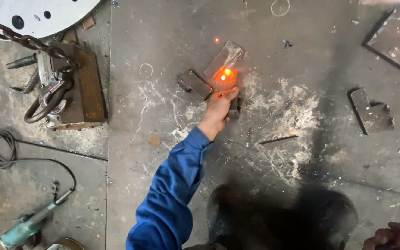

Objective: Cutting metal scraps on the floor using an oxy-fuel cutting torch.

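1. The left hand point(218, 109), in a blue sleeve point(172, 194), reaches over the steel floor plate point(274, 185). It is clenched around a dark tool point(234, 105).
2. The tool touches a flat metal piece point(224, 59), where an orange glow point(225, 73) and sparks show.
3. This metal piece lies near the far edge of the plate. Its long axis runs diagonally, pointing far-right.
4. A smaller metal block point(194, 84) lies just beside it, on the left.
5. The right hand point(383, 237) is at the near right corner; I cannot tell its grip.

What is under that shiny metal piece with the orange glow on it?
The shiny metal piece lies on the dusty grey steel floor, beside a darker block. The left hand reaches to its glowing end. Whatever is directly beneath it is covered.
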